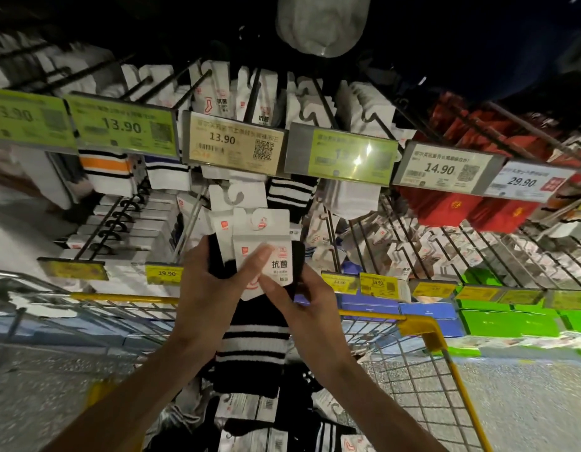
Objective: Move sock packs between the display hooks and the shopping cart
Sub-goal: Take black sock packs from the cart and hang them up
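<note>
Landmark: cream paper price label [232, 141] reading 13.90, in a clear holder; all places below are taken from it.
Held item: small bunch of black-and-white striped sock packs [253, 340] with white card headers, directly below the label and apart from it; headers uppermost, sock bodies hanging straight down.
Left hand [214, 282]: below the label, slightly left; fingers curled round the black fabric from behind, thumb laid across the front card; firm hold.
Right hand [302, 298]: below the label, to the right; fingers wrapped under the bunch, thumb pressed on the lower edge of the card; also holding.
Reason for grip: judged, two hands keep the loose headers squared together and their hanger cut-outs aligned and upward; the thumbs on the card stop the packs fanning.
Display hook [197, 83]: dark metal rod running back above the label; white-carded packs hang on it; the held bunch is well clear of its tip.
Shopping cart [413, 324]: yellow-rimmed wire basket far below the label; further striped packs lie in it, beneath the held bunch.
Stage: judged mid-transfer, between hook and cart; direction cannot be told.
Risk: judged, a header may slip out of line if one thumb lifts.
</note>
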